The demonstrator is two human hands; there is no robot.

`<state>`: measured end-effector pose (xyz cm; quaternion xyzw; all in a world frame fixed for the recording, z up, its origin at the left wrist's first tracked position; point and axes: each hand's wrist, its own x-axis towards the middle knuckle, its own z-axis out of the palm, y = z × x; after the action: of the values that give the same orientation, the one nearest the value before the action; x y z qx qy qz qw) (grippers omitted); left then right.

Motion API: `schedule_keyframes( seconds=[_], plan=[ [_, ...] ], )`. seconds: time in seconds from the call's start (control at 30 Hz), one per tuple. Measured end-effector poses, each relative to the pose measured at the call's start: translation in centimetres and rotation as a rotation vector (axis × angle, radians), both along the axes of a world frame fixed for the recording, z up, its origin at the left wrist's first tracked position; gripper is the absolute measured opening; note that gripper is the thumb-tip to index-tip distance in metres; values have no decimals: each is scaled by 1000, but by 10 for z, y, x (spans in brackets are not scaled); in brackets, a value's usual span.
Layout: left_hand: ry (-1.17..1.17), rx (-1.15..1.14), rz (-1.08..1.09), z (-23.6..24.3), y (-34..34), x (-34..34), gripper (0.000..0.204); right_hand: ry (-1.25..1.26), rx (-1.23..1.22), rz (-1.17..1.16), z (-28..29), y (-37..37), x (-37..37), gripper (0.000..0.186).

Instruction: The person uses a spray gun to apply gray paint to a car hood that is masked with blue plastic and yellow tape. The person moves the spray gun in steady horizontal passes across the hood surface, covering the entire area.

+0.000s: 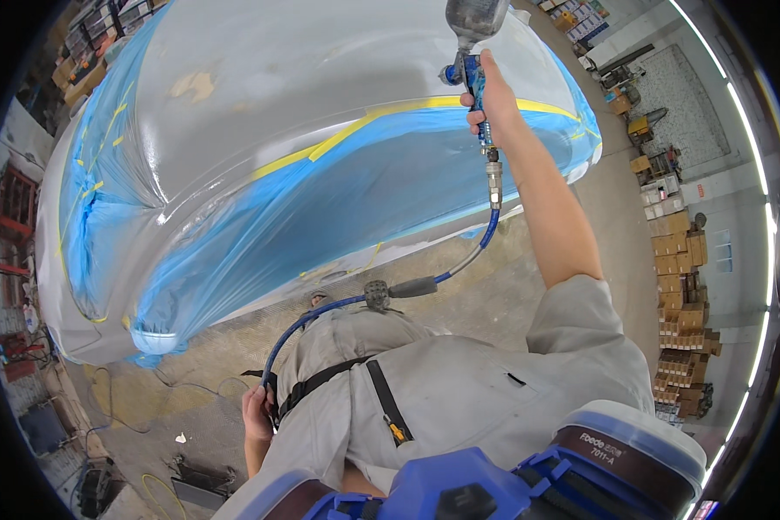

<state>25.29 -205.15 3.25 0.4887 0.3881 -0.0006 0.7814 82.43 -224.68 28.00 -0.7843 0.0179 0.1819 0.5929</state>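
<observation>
My right hand point(494, 108) grips a blue spray gun point(453, 74) with a grey cup point(477, 19) on top, held up over a car body point(260, 61) in grey primer. A metal coupling point(494, 182) joins the gun's lower end to a blue hose point(329, 307), which curves down across my grey clothing. Near my left hip, my left hand point(256, 407) holds that hose. Blue plastic sheeting point(347, 199) and yellow tape point(286, 159) cover parts of the car. The blue straps of a respirator point(459, 490) show at the bottom.
Cardboard boxes point(680, 251) line the right side near a long strip light. Red equipment point(13, 208) and shelving stand at the left. Hoses and cables point(147, 429) lie on the concrete floor point(195, 399) at lower left, beside a dark flat object point(199, 490).
</observation>
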Motion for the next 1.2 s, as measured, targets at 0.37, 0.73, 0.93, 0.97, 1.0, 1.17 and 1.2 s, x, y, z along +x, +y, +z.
schedule_keyframes(
  seconds=[0.37,0.73,0.93,0.97,1.0,1.17,1.2],
  plan=[
    [42,76,182,-11,-19,-23,46,84,118,33,-9,51,-11,61],
    [84,82,442,-57,-60,-88,50,198,186,336,-12,165,-79,60],
    [129,62,586,-60,-90,-108,49,209,203,517,-15,225,-121,60],
    [134,64,595,-58,-94,-110,48,211,205,555,-16,233,-127,60],
    [141,74,606,-57,-97,-111,48,203,197,565,-18,242,-133,60],
    [76,88,614,-59,-105,-111,46,240,207,687,-24,260,-133,62],
    [60,98,605,-59,-104,-110,47,172,141,665,-26,261,-130,64]
  ],
)
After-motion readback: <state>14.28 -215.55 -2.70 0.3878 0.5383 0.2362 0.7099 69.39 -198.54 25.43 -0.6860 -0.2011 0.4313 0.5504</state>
